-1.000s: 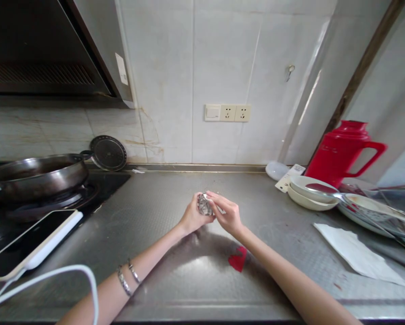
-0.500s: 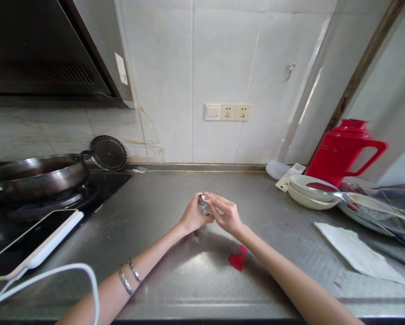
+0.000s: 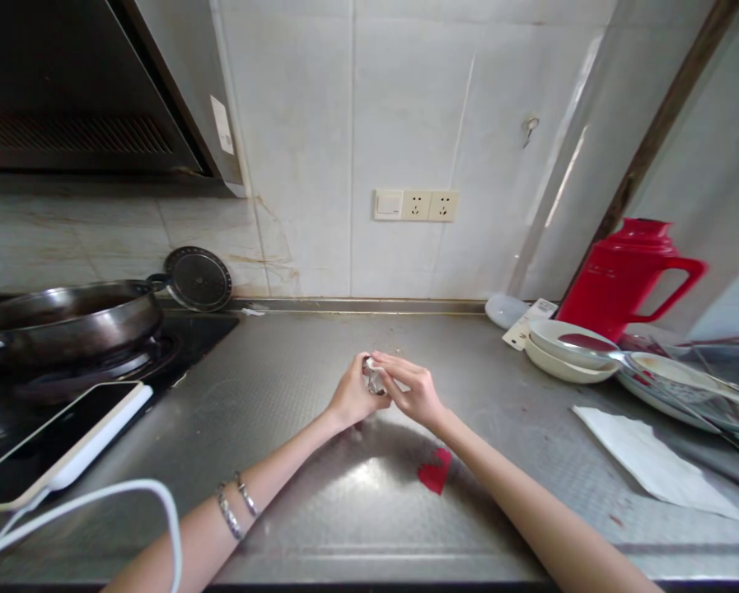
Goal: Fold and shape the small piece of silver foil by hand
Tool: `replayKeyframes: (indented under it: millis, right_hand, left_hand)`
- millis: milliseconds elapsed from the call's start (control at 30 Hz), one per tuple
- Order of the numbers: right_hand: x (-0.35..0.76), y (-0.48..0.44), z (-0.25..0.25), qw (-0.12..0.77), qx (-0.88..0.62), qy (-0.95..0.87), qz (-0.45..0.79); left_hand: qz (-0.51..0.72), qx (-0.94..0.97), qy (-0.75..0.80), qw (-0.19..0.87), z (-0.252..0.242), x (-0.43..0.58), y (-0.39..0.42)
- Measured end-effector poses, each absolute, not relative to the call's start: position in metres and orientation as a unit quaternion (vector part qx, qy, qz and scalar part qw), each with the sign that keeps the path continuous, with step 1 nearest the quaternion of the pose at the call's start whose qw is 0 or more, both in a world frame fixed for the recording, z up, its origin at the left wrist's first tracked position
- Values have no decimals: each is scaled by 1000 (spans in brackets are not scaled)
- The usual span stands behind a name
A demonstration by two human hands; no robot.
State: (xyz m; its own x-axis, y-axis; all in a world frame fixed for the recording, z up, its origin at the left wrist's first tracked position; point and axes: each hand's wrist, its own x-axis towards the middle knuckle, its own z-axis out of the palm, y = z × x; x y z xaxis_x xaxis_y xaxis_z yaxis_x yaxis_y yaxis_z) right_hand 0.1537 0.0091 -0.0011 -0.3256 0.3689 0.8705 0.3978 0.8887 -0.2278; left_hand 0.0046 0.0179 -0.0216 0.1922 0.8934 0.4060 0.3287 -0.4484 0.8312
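Note:
Above the middle of the steel counter [image 3: 295,502], my left hand [image 3: 349,395] is wrapped round a small silvery object [image 3: 375,381]. The fingertips of my right hand [image 3: 415,389] are pinched together at its top, on a small whitish bit. What exactly the object is cannot be made out, since the fingers cover much of it. Below the hands, near my right forearm, a torn red piece [image 3: 434,471] lies flat on the counter.
At the left are a pan [image 3: 66,325] on the stove, a phone [image 3: 60,445] and a white cable [image 3: 115,487]. At the right stand a red thermos [image 3: 619,280], stacked bowls [image 3: 570,362], a plate [image 3: 671,399] and a white napkin [image 3: 650,461].
The silvery object has shifted slightly in my left hand, and the whitish bit at its top looks different. Both hands have stayed nearly in place.

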Motion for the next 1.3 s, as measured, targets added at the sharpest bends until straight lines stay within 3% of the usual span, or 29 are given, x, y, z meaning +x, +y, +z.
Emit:
replayKeyframes:
  millis: [400, 567, 733, 867, 1033, 1300]
  right_hand:
    - [150, 6, -8, 473, -143, -866, -73]
    - [152, 10, -7, 548, -251, -796, 47]
    - [152, 12, -4, 582, -366, -696, 204]
    - [152, 7, -2, 594, -312, -729, 133]
    - [153, 2, -1, 569, -216, -792, 43]
    - [158, 13, -3, 587, -312, -743, 73]
  left_hand:
    - [485, 716, 402, 300, -27, 2, 23]
    - [474, 691, 436, 328, -24, 5, 21]
    - [472, 629, 430, 443, -14, 7, 13]
    - [463, 607, 396, 510, -7, 7, 8]
    - [463, 598, 400, 517, -1, 7, 7]
    - [465, 613, 387, 509, -6, 5, 8]
